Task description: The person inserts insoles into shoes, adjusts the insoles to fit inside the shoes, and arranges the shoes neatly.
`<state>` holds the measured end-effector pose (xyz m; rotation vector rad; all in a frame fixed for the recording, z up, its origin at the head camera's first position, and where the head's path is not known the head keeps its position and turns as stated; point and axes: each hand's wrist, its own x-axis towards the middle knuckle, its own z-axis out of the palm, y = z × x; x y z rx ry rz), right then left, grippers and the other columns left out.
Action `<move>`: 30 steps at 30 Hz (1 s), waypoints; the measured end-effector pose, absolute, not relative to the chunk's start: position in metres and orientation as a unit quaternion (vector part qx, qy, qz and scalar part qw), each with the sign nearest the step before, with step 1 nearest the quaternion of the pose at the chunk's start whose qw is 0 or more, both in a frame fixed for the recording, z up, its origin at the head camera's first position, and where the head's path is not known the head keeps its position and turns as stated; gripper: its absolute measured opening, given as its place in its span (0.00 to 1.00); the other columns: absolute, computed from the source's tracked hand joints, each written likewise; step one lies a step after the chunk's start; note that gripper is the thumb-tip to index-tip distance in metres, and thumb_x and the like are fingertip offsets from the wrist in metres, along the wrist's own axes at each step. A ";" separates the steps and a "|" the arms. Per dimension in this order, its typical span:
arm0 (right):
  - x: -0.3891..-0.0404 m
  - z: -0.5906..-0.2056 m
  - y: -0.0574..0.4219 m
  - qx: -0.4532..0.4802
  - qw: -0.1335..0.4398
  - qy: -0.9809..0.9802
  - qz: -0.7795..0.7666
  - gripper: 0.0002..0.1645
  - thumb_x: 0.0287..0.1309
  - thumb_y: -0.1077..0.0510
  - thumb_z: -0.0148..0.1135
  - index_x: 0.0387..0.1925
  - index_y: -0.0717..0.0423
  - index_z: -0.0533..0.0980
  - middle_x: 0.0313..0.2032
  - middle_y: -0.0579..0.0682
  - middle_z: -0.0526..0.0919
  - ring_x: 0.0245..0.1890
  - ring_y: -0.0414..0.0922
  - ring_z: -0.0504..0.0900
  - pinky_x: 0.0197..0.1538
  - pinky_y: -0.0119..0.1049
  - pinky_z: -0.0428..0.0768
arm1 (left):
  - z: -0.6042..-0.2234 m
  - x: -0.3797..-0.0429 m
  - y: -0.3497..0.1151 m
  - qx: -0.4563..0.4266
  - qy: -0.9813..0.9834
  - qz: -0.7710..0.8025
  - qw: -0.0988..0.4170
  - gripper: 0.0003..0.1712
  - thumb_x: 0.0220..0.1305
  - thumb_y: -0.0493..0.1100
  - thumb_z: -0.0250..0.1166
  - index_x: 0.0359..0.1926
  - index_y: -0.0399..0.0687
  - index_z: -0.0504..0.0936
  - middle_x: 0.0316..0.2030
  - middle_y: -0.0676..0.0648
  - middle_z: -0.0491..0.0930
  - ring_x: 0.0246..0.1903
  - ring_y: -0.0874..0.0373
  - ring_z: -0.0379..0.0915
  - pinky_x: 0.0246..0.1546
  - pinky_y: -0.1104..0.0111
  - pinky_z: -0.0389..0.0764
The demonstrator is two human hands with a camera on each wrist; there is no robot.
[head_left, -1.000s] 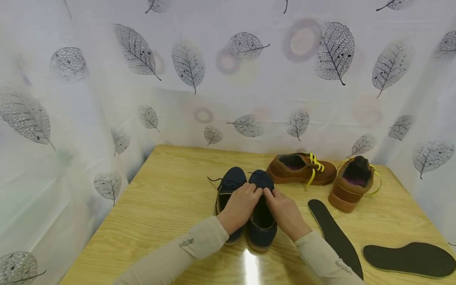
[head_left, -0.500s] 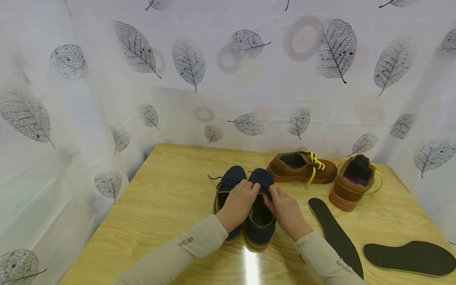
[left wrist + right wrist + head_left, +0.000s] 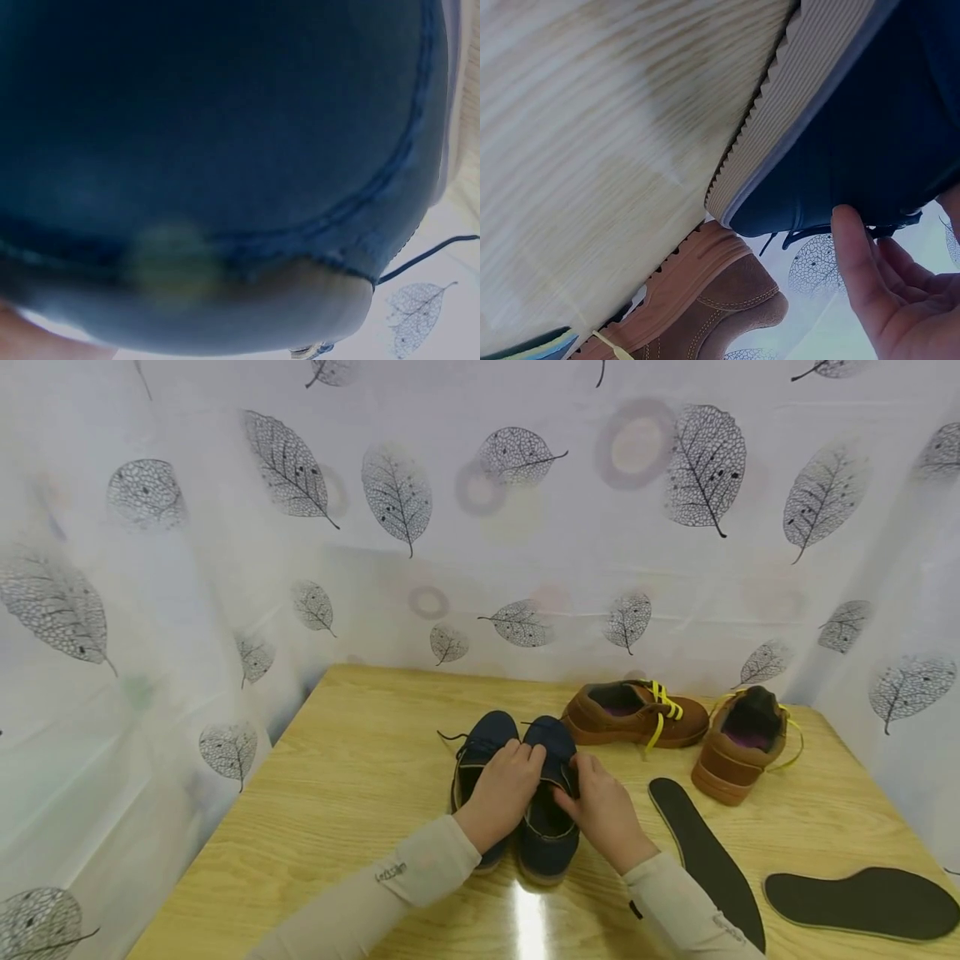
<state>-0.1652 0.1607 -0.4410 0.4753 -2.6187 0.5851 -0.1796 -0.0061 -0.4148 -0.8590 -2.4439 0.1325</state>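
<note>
Two navy lace-up shoes stand side by side, toes facing away. My left hand [image 3: 501, 793] reaches across the left navy shoe [image 3: 491, 731], partly hiding it, and its curled fingers pinch the tongue area of the right navy shoe [image 3: 551, 856]. The right hand [image 3: 606, 810] grips that same shoe's right collar, thumb inside the opening and fingers outside. In the right wrist view, a fingertip [image 3: 844, 225] touches the shoe's navy side [image 3: 817, 165] above its ribbed pale sole. Dark blue shoe material [image 3: 225, 135] fills the left wrist view; which shoe it is I cannot tell.
Behind and right stand a brown shoe [image 3: 630, 727] with yellow laces and a second brown shoe [image 3: 727, 772], heel towards me. Two black insoles lie at right, one slanted insole [image 3: 708, 860] beside the right forearm, another insole [image 3: 862, 902] crosswise. A leaf-print curtain [image 3: 420, 585] encloses the wooden table [image 3: 315, 827].
The right thumb has moved away from the left fingers and lower into the shoe opening, while the right fingers shifted to the outer side. The left hand keeps its hold almost unmoved.
</note>
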 end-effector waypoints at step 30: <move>-0.135 -0.411 0.150 0.100 0.141 -0.937 0.305 0.27 0.57 0.58 0.68 0.50 0.72 0.70 0.45 0.64 0.73 0.45 0.57 0.74 0.46 0.51 0.76 | -0.395 -0.168 -0.018 -0.272 -0.946 -0.032 0.172 0.24 0.60 0.55 0.68 0.46 0.43 0.72 0.37 0.47 0.74 0.37 0.55 0.68 0.42 0.68 0.72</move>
